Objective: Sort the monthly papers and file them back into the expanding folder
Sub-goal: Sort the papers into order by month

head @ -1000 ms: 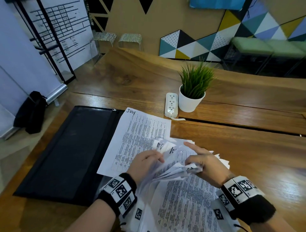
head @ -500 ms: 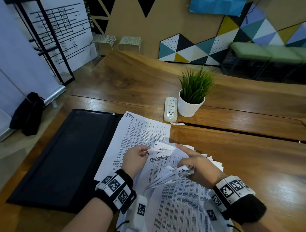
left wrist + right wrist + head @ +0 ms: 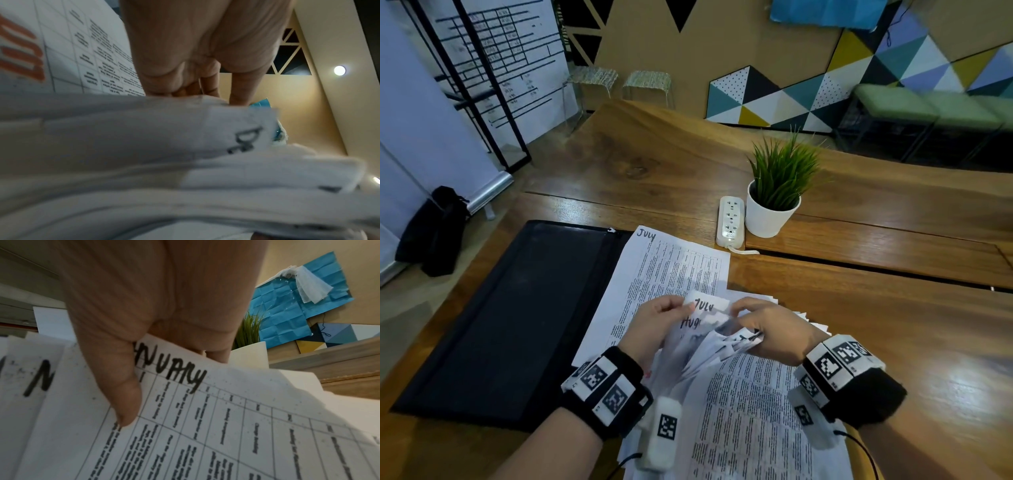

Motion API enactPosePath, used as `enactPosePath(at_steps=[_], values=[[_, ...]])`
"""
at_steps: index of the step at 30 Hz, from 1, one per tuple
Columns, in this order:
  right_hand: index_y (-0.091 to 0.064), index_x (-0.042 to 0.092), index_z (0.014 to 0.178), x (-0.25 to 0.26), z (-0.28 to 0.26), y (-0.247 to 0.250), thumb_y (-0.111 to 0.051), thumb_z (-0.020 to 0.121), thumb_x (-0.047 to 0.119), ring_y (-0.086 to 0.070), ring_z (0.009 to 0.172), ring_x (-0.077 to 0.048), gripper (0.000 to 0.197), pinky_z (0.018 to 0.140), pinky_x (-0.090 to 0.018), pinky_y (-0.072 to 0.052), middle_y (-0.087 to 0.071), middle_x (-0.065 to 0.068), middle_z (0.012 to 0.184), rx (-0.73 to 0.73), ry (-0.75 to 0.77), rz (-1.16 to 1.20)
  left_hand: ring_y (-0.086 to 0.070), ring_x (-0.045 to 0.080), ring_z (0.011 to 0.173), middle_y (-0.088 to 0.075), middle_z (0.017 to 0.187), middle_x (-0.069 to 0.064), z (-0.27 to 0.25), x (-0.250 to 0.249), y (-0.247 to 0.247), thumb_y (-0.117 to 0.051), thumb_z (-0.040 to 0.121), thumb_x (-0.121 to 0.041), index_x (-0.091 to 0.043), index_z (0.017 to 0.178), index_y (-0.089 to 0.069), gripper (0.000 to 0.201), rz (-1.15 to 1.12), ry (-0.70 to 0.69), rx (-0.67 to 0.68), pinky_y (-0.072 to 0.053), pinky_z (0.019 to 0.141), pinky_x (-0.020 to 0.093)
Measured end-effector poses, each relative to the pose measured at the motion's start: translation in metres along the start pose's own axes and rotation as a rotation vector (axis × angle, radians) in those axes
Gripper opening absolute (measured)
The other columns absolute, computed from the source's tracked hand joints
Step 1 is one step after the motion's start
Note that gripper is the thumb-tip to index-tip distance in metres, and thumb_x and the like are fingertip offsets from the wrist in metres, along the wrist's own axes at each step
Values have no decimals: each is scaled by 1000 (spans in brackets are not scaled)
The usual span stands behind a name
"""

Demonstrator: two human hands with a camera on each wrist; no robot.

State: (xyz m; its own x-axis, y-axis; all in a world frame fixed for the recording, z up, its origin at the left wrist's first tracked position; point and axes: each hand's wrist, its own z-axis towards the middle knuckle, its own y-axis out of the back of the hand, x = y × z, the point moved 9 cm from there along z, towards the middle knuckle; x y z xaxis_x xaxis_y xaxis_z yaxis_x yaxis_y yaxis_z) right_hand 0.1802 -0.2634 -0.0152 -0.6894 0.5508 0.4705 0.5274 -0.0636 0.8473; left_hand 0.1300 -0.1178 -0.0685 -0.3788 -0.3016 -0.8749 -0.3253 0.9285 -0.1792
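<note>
A stack of printed monthly papers [image 3: 756, 404] lies on the wooden table in front of me, its top corners fanned up. My left hand [image 3: 664, 318] pinches raised corners, where a sheet marked July [image 3: 709, 304] shows above one starting "Aug". My right hand [image 3: 763, 325] curls over the fanned sheets and grips them; in the right wrist view its thumb [image 3: 125, 395] presses a sheet headed January [image 3: 205, 418]. A separate July sheet [image 3: 671, 270] lies flat beside the closed black expanding folder [image 3: 517, 318] at the left. The left wrist view shows a corner marked "De" [image 3: 246, 139].
A white power strip [image 3: 730, 221] and a potted green plant [image 3: 774, 202] stand just beyond the papers. A seam runs across the table [image 3: 893, 308] behind them. A black bag [image 3: 434, 233] sits on the floor at the left.
Both hands have kept leafing through the fanned corners. A December sheet showed half a second ago; now a July corner and an August one are on top.
</note>
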Motion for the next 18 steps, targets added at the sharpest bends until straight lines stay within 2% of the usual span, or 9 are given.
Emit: enactPosePath(at_steps=[3, 6, 10, 12, 13, 15, 16, 18], values=[[-67, 28, 111, 0, 1, -4, -64, 85, 30, -52, 105, -15, 26, 86, -24, -40, -59, 6, 115, 10, -10, -10, -63, 21, 68, -68, 77, 8, 3, -2, 11, -64, 86, -13, -12, 76, -61, 11, -8, 20, -33, -51, 59, 28], [-67, 31, 111, -2, -2, -5, -63, 86, 33, -52, 104, -13, 26, 86, -26, -41, -61, 8, 114, -9, -10, 2, -61, 23, 69, -66, 77, 10, 9, -10, 18, -64, 85, -9, -12, 72, -60, 15, 10, -8, -73, -50, 61, 30], [-66, 33, 111, -6, -7, -3, -63, 84, 33, -53, 104, -12, 26, 86, -25, -42, -62, 10, 113, -25, -15, 20, -58, 24, 74, -66, 80, 11, 19, -21, 39, -67, 84, -12, -13, 72, -64, 12, 8, -49, -220, -47, 72, 36], [-67, 33, 109, -8, -8, -3, -64, 83, 36, -54, 104, -12, 26, 86, -26, -43, -63, 11, 113, -21, -31, 15, -56, 24, 76, -64, 80, 9, 24, -23, 48, -69, 84, -16, -11, 76, -65, 10, 32, -50, -258, -47, 69, 34], [-67, 33, 108, -9, -9, -3, -63, 83, 38, -54, 104, -11, 26, 86, -26, -43, -63, 12, 113, -27, -30, 18, -56, 23, 74, -63, 78, 7, 25, -24, 48, -70, 84, -18, -9, 79, -65, 11, 124, -32, -232, -48, 64, 29], [-68, 34, 105, -10, -12, -2, -63, 81, 38, -55, 103, -12, 25, 86, -28, -44, -64, 14, 111, -52, -18, 39, -56, 16, 59, -60, 69, 3, 23, -14, 43, -71, 83, -19, -6, 81, -63, 16, 509, 92, -84, -45, 50, 20], [-68, 35, 105, -11, -13, -1, -64, 81, 36, -55, 103, -11, 24, 86, -29, -45, -64, 15, 110, -60, -15, 44, -55, 13, 50, -60, 65, 3, 20, -6, 42, -71, 82, -16, -5, 80, -62, 14, 659, 163, -7, -43, 46, 20], [-68, 35, 105, -13, -15, -3, -66, 81, 32, -56, 102, -11, 25, 86, -30, -46, -64, 16, 110, -65, -14, 44, -60, 14, 48, -66, 68, 7, 19, 2, 48, -72, 81, -9, -2, 80, -66, 9, 759, 209, 47, -49, 49, 26]])
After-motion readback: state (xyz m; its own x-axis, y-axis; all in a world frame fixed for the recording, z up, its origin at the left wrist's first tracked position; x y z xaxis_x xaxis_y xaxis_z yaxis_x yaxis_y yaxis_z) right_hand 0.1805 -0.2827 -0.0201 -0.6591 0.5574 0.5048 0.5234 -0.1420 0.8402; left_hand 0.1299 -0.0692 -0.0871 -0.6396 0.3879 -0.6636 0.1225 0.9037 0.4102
